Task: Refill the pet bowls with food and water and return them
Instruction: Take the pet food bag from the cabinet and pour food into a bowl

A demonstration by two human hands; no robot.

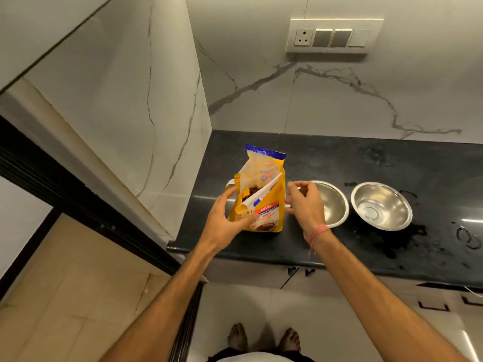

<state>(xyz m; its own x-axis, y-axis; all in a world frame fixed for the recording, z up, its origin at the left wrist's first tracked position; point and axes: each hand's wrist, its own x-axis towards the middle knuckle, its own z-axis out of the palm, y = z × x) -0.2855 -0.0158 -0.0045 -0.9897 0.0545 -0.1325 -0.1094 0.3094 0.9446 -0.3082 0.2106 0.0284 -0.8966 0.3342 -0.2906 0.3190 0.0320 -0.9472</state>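
Left hand (224, 218) grips the open food bag (261, 194); right hand (304, 202), loosely curled, holds nothing visible. Beside the bag, both bowls (381, 205) look unfilled.

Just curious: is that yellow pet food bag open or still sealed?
Open. The yellow bag stands upright with its top torn wide, and brown kibble shows inside.

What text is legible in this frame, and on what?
"ADULT": white on the red band on the front of the yellow pet food bag.
"100%": on the bag front under that band.
Line just below "ADULT": blurred; it may name a flavour, not readable for certain.
Other small print and the logo near the bag's top: too blurred.
Switch plate, the two steel bowls: no text visible.
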